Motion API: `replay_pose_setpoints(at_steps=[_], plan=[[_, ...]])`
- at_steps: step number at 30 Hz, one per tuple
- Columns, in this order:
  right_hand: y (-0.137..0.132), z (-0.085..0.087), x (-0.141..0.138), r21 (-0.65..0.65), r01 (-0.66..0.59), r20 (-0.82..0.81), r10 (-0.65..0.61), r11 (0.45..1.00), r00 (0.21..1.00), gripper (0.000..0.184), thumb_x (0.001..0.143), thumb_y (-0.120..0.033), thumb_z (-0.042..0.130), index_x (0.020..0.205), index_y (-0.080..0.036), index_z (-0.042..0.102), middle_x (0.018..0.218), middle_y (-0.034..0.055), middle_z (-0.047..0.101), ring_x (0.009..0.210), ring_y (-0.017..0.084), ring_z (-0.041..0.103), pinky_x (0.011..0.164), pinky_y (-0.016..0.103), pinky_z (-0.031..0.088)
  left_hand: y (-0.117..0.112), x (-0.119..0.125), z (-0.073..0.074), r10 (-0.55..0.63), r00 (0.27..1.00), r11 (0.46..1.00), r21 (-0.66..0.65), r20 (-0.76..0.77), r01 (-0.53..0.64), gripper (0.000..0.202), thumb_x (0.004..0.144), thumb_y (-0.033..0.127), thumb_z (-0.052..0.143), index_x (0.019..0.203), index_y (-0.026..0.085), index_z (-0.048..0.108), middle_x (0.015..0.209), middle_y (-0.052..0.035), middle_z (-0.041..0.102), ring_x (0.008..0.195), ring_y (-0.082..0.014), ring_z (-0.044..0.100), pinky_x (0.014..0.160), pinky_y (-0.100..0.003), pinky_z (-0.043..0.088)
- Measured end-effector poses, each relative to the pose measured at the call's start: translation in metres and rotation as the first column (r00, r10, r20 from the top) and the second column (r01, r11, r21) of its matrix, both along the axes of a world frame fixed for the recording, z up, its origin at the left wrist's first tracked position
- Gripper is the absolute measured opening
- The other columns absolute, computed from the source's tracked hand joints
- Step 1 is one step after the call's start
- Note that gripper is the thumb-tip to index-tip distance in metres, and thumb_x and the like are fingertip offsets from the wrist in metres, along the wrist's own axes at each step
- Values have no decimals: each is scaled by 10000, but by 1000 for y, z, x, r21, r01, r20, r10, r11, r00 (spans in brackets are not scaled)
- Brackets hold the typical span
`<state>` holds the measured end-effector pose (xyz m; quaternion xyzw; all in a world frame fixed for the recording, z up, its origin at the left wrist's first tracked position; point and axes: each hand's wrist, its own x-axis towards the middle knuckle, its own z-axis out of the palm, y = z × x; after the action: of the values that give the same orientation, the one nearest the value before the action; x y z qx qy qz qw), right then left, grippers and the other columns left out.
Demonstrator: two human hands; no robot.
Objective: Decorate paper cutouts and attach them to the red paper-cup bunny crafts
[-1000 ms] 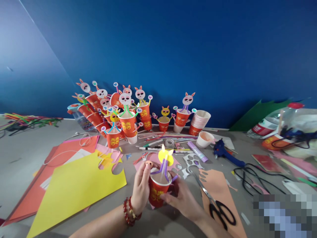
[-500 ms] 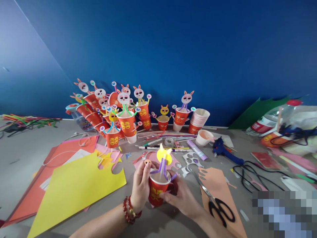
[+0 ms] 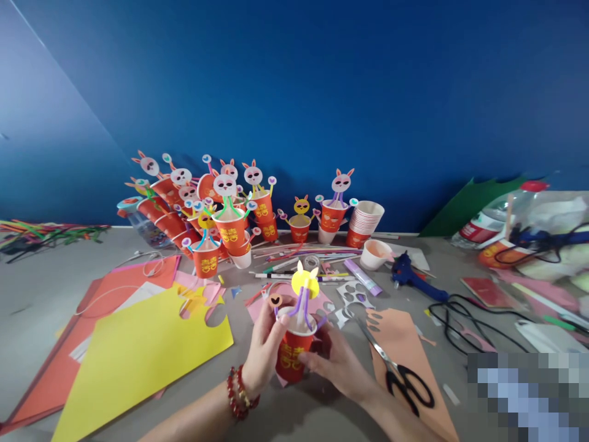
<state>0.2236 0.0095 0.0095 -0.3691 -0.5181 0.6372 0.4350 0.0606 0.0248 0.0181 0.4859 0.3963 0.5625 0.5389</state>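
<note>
A red paper cup (image 3: 293, 356) with gold lettering stands low in the middle of the view, held from both sides. My left hand (image 3: 262, 350), with a red bead bracelet on the wrist, wraps its left side. My right hand (image 3: 338, 365) grips its right side. Purple straws rise from the cup to a yellow rabbit head (image 3: 305, 283). A small orange disc (image 3: 275, 300) sits at my left fingertips, on the end of one straw arm.
Several finished rabbit cups (image 3: 216, 212) crowd the back by the blue wall, beside a stack of cups (image 3: 363, 222). A yellow sheet (image 3: 133, 353) and red sheets (image 3: 110, 288) lie left. Scissors (image 3: 398, 374), a blue glue gun (image 3: 414, 279), black cord, pens and scraps lie right.
The whole view has drifted slightly; the cup and both hands sit a little lower and keep their grip. The orange disc stays at my left fingertips.
</note>
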Motion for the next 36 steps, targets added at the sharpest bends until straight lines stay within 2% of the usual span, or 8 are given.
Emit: replay_pose_setpoints(at_steps=[3,8,16,21,27,32,34,36], plan=[[1,1,1,-10,6,-21,-6,1000,1000,543,723,-523,816,1111,-209,601,894,48,661,722,176,629,589,257,523,-2,0,-3,-121,992,992,-32,26,121,444,912,427,630,1294,208,574,1308,-97,628,1204,-282,581,1043,-371,442],[3,1,3,8,7,-37,-7,1000,999,546,734,-527,807,1128,-214,595,920,50,656,665,144,583,552,249,506,-3,1,-4,-176,984,984,-26,-3,176,464,911,406,641,1321,219,528,1286,-100,640,1198,-290,593,1053,-396,439],[2,0,4,20,1,-6,-1,1000,1000,545,767,-513,784,1176,-217,581,873,46,668,636,138,577,532,239,503,-3,1,-6,-156,988,988,-16,4,156,504,916,390,637,1369,223,496,1367,-105,588,1282,-301,529,1100,-407,402],[4,-4,7,64,44,29,-45,997,999,543,779,-482,784,1193,-218,552,958,66,675,706,170,629,592,274,533,-1,1,-5,-149,989,989,-4,-14,149,598,872,352,702,1408,237,463,1435,-100,540,1324,-310,493,1098,-385,409],[7,-5,11,119,59,89,-70,991,994,527,804,-483,760,1194,-212,532,990,76,668,743,186,641,636,304,546,0,2,-8,-148,981,985,-71,123,157,576,870,373,699,1396,236,506,1412,-114,571,1291,-331,534,1075,-421,441],[3,3,10,147,107,98,-122,983,988,553,826,-484,734,1252,-240,480,995,60,656,769,191,647,646,306,551,1,1,-10,-168,949,972,-114,267,204,540,870,395,690,1370,240,556,1431,-107,562,1342,-355,481,1103,-465,412],[2,5,10,178,143,137,-168,974,976,538,834,-460,729,1259,-246,479,1009,57,654,776,187,645,663,305,555,0,1,-12,-155,949,971,-135,274,197,524,894,421,652,1381,259,544,1470,-86,524,1379,-346,436,1122,-468,388],[1,8,9,233,161,185,-207,959,961,520,831,-433,736,1249,-246,491,1012,53,657,782,185,642,692,306,557,-1,1,-14,-153,965,976,-120,214,181,535,915,437,616,1412,274,504,1505,-70,483,1409,-327,394,1146,-451,356]])
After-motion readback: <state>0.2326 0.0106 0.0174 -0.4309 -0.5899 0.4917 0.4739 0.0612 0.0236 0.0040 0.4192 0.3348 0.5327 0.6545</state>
